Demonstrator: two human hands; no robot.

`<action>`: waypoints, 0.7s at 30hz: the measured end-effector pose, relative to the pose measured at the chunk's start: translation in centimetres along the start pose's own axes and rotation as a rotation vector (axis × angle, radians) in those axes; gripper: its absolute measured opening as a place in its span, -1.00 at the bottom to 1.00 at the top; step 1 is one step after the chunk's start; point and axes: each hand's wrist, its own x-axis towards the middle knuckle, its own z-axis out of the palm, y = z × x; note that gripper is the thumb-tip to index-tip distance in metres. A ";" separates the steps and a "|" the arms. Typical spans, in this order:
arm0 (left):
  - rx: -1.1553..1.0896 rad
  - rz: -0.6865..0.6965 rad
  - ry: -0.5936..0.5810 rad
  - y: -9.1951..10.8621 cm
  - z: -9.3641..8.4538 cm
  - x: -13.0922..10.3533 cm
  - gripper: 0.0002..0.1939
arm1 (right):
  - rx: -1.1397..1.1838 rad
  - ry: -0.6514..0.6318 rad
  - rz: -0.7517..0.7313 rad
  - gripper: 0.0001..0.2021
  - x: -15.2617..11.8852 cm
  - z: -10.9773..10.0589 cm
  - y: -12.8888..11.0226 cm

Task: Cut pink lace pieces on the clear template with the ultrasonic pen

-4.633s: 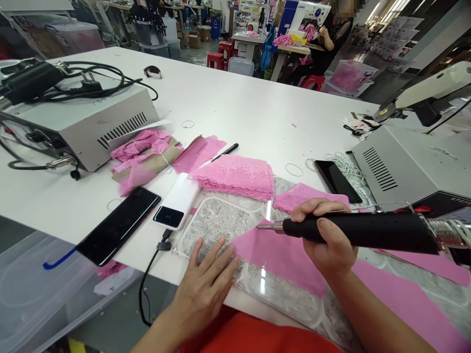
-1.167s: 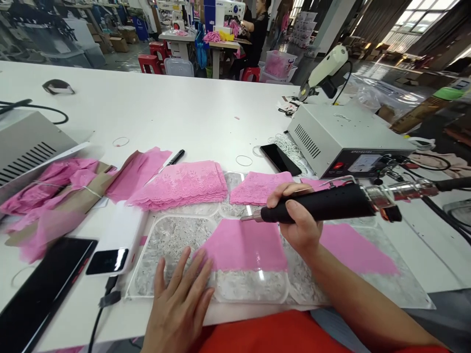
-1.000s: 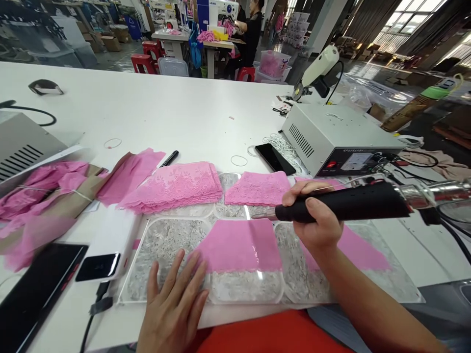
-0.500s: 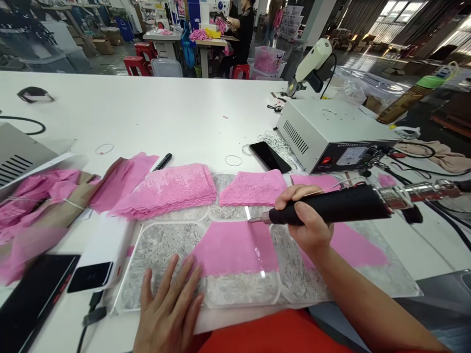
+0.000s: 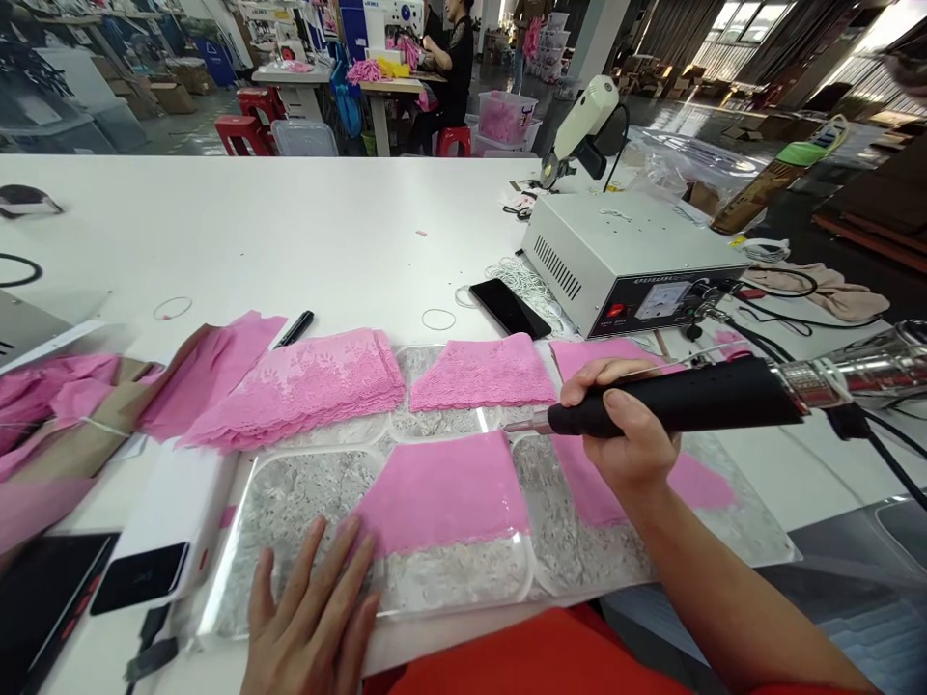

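My right hand [image 5: 630, 434] grips a black handheld ultrasonic cutter [image 5: 716, 398] with a thin metal tip and a cable at its rear. The tip is at the upper right corner of a pink fabric piece [image 5: 449, 492], over the grey marbled mat [image 5: 304, 492]. I cannot tell if it touches. My left hand [image 5: 311, 608] lies with fingers spread at the lower left of that piece, fingertips near its slanted edge. Beyond it are a pink lace piece [image 5: 482, 372] and a stack of pink lace pieces [image 5: 311, 386]. More pink fabric [image 5: 586, 483] lies partly behind my right hand and forearm.
A grey power unit [image 5: 630, 251] with cables stands at the back right. Beside it are a phone [image 5: 511, 307] and tangled white cord. On the left are a white power bank [image 5: 166, 521], a black tablet-like device [image 5: 58, 589], a pen [image 5: 295, 328] and bundled pink fabric [image 5: 65, 405].
The cutter's tip has moved right along the fabric's upper edge to its corner. My left hand stays spread near the slanted edge. The whole view has shifted slightly.
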 end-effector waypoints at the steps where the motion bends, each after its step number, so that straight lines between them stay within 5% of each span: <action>1: 0.000 -0.002 -0.002 0.0 0.0 0.0 -0.51 | 0.003 -0.003 0.002 -0.95 -0.1 0.0 0.1; 8: 0.002 -0.043 -0.018 0.4 -0.1 -0.1 -0.52 | 0.007 -0.023 0.019 -0.96 -0.3 0.2 0.5; 21: 0.111 0.119 -0.076 -0.8 -0.7 0.2 -0.42 | 0.041 -0.057 0.032 -0.91 -0.6 -1.5 -0.8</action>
